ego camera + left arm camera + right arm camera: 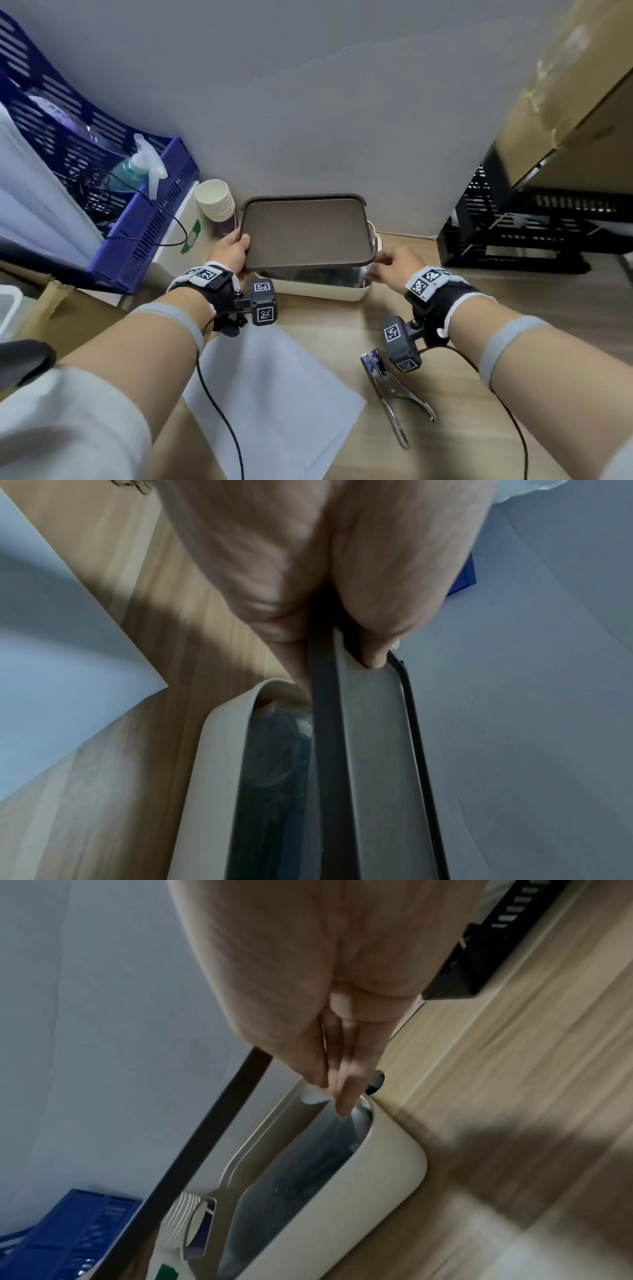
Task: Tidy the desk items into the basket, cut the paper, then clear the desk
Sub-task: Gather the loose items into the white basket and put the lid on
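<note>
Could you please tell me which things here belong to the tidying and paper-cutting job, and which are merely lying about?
Job:
- cream plastic basket
- flat brown lid, gripped by the left hand
- right hand at the basket's rim
- white paper sheet
- metal hand punch

Lying about:
- blue slatted crate
- clear spray bottle
- stack of paper cups
- black crate

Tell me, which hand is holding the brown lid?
The left hand grips the brown lid at its edge; the right hand only reaches the cream basket's end.
</note>
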